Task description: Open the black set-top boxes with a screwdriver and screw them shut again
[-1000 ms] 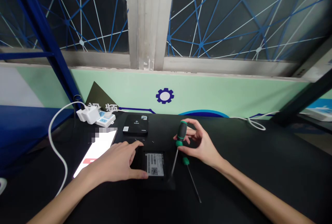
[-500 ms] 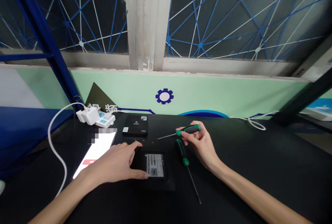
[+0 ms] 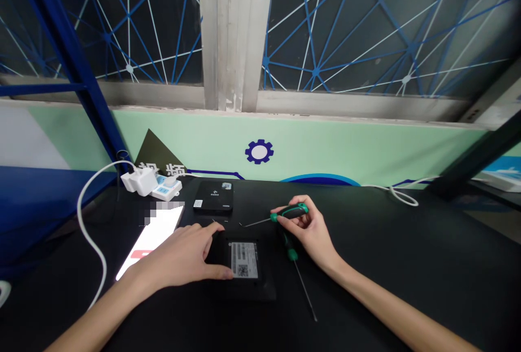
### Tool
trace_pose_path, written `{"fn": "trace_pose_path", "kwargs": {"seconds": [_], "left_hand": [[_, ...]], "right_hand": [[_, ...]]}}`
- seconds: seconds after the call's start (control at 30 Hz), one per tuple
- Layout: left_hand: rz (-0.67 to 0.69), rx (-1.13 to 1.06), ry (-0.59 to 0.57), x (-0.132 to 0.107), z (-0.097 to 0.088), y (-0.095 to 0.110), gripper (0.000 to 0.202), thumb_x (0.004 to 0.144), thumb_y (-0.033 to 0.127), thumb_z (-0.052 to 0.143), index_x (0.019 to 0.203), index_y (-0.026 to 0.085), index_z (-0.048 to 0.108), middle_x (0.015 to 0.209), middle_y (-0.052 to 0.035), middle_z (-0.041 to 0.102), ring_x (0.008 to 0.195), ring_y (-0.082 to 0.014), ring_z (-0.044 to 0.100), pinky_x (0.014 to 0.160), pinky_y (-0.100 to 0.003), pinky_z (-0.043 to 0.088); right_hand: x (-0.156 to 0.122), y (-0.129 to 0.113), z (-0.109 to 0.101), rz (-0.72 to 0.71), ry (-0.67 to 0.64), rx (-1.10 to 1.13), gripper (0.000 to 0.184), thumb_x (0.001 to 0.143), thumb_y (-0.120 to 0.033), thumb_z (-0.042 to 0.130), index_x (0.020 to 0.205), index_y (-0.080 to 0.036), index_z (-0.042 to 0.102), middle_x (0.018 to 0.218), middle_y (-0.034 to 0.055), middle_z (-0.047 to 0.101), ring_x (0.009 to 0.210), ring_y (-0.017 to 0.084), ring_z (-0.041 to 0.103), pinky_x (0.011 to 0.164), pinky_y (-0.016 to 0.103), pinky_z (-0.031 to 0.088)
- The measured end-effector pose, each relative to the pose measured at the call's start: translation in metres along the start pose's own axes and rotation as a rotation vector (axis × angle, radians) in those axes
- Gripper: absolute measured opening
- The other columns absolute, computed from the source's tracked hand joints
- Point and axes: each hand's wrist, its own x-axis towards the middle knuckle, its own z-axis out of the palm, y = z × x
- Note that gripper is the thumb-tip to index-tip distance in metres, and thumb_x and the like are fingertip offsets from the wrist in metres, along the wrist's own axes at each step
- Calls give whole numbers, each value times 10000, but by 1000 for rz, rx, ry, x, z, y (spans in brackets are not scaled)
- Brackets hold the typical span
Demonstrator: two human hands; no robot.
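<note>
A flat black box (image 3: pixel 248 281) with a white label (image 3: pixel 243 259) lies on the black table in front of me. My left hand (image 3: pixel 185 257) rests on its left part, fingers spread and pressing it down. My right hand (image 3: pixel 311 230) is closed around the green-and-black handle of a screwdriver (image 3: pixel 285 213), held almost level with its thin shaft pointing left, low over the table just behind the box. A second green-handled screwdriver (image 3: pixel 299 276) lies on the table under my right hand, to the right of the box. Tiny screws (image 3: pixel 240 224) lie behind the box.
A lit phone (image 3: pixel 148 240) lies left of my left hand. Behind it a white power strip with a charger (image 3: pixel 152 184) and a white cable (image 3: pixel 87 232) run along the left. Another small black box (image 3: pixel 214 198) sits farther back. A second white cable (image 3: pixel 401 194) lies at the back right.
My right hand lifted the screwdriver off the box, swung it from upright to level with the tip pointing left, then lowered it toward the table. My left hand stayed on the box.
</note>
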Motion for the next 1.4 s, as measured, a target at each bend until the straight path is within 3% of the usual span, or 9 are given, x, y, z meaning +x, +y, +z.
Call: {"fn": "trace_pose_path", "kwargs": {"seconds": [0.4, 1.0, 1.13, 1.23, 1.3, 1.4], "left_hand": [[-20, -10, -2, 1, -1, 2, 928, 689, 843, 575, 1393, 243, 507, 783, 5, 622, 827, -254, 576, 624, -294, 353], [-43, -1, 15, 2, 2, -1, 894, 693, 831, 591, 1365, 257, 461, 757, 20, 630, 810, -248, 582, 611, -286, 346], [-62, 1, 86, 2, 2, -1, 726, 773, 802, 529, 1252, 256, 518, 712, 28, 607, 743, -230, 589, 580, -285, 329], [-98, 0, 121, 2, 1, -1, 542, 856, 760, 445, 967, 250, 591, 667, 20, 588, 729, -224, 584, 566, -283, 318], [-96, 1, 123, 2, 1, -1, 507, 911, 697, 400, 761, 238, 555, 649, 16, 574, 686, -204, 564, 566, -282, 313], [-54, 18, 116, 3, 3, -2, 488, 955, 587, 383, 638, 222, 449, 596, 24, 524, 610, -177, 513, 551, -281, 289]], "right_hand": [[-1, 3, 2, -44, -30, -27, 429, 748, -436, 821, 918, -249, 475, 974, 97, 772, 897, 243, 740, 811, 339, 580], [-1, 2, 2, -82, -3, -81, 383, 757, -457, 797, 904, -243, 515, 964, 100, 762, 909, 258, 738, 829, 373, 583], [-2, 0, 3, -87, 4, -113, 396, 747, -478, 798, 894, -244, 516, 952, 101, 767, 914, 268, 736, 822, 377, 577], [-3, 0, 2, -86, 8, -127, 387, 753, -471, 795, 905, -245, 520, 965, 101, 768, 917, 268, 732, 837, 388, 563], [-3, 0, 1, -84, 10, -138, 380, 761, -469, 790, 918, -245, 526, 975, 99, 768, 925, 270, 728, 856, 401, 550], [-3, 0, 0, -87, 18, -155, 368, 770, -473, 784, 923, -245, 540, 957, 91, 770, 927, 276, 724, 865, 411, 535]]}}
